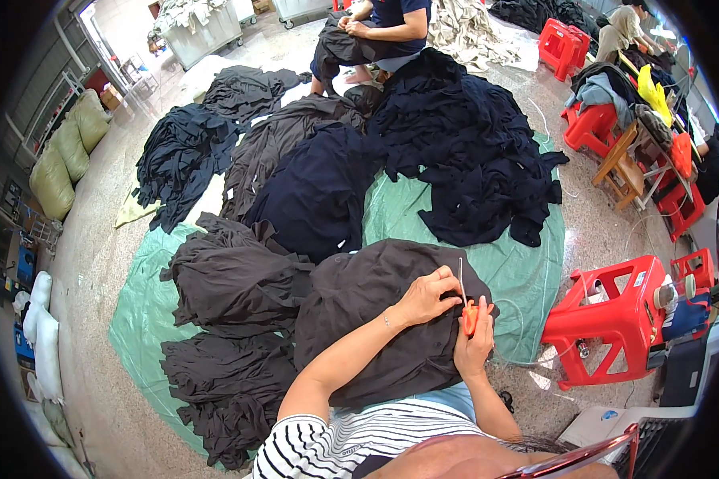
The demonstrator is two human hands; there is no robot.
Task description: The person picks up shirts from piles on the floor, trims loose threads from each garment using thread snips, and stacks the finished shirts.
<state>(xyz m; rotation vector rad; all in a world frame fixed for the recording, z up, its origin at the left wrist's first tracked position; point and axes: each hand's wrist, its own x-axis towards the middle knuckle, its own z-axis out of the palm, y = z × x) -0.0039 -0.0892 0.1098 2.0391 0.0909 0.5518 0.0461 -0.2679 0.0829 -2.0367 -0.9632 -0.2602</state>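
Note:
A dark brown-black garment point(375, 319) lies over my lap. My left hand point(427, 297) pinches its fabric near the upper right edge. My right hand point(473, 342) grips small orange thread snips point(470, 318), their tip against the cloth just beside my left fingers. A thin pale thread point(460, 275) rises from the garment between the two hands.
Heaps of dark garments point(455, 152) lie on a green floor sheet point(527, 271) ahead. A red plastic stool point(615, 315) stands at my right. Another person point(375, 36) sits on the far side. More red stools and a wooden stool point(623, 172) are at the right. Stuffed sacks point(64, 156) lie at the left.

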